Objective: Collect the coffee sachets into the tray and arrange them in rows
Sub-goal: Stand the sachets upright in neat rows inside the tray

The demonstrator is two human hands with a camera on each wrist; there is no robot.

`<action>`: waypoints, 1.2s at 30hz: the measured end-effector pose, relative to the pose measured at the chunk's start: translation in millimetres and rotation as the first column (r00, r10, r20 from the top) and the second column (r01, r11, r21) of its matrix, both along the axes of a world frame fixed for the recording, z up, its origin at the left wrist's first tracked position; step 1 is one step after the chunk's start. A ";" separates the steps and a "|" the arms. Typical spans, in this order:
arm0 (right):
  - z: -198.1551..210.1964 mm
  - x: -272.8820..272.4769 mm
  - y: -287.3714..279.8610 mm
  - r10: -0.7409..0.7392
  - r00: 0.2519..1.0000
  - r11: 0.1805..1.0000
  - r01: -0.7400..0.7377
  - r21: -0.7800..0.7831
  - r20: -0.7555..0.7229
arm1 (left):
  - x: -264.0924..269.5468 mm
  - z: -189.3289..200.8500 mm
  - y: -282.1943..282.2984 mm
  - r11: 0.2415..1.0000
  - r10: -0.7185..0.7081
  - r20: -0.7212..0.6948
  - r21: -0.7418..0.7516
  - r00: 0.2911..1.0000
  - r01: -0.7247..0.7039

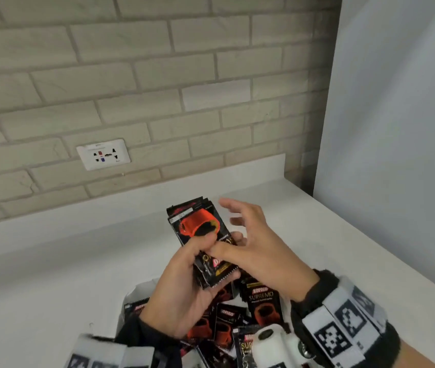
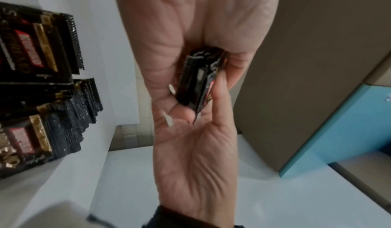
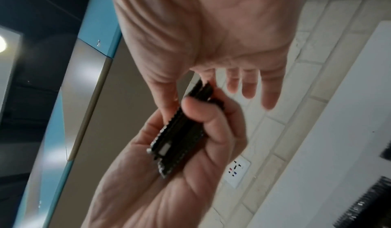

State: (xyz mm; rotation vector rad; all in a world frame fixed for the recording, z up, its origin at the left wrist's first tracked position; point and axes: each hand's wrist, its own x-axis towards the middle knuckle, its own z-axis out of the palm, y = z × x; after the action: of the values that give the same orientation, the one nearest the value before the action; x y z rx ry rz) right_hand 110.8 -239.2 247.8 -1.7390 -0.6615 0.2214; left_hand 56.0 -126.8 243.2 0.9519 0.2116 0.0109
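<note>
Stack of coffee sachets (image 1: pixel 205 243): black, red cup print, gripped upright in left hand (image 1: pixel 184 293) above white table (image 1: pixel 51 261). Right hand (image 1: pixel 259 243): fingers spread, thumb touching the stack face. Loose sachets (image 1: pixel 261 301): heaped below, in white tray (image 1: pixel 131 296).

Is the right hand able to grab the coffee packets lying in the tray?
Probably yes. The right hand is open above the loose sachets in the tray, holding nothing; only the left hand with its stack hangs nearby.
</note>
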 end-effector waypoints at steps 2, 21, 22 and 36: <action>-6.9 1.3 -5.5 -0.037 0.999 0.999 0.037 0.015 -0.014 | -1.8 -2.4 0.4 0.996 0.041 -0.013 0.080 0.999 -0.039; -26.4 33.6 -45.0 -0.005 0.914 0.971 0.102 0.218 -0.405 | -27.4 -34.0 25.8 0.970 0.219 -0.176 -0.065 0.960 -0.234; -23.9 36.9 -47.5 -0.013 0.941 0.988 0.064 0.138 -0.339 | -30.2 -34.5 31.4 0.961 0.249 -0.168 -0.077 0.954 -0.265; -28.0 47.1 33.6 0.636 0.697 0.456 0.004 -0.890 0.329 | -46.6 -40.6 53.1 0.963 0.256 -0.126 -0.049 0.959 -0.263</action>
State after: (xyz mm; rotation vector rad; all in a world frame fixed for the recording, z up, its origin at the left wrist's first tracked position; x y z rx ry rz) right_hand 157.9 -205.6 219.8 -2.6749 -1.6590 0.2589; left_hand 9.5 -73.7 202.6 0.8544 0.4434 0.1889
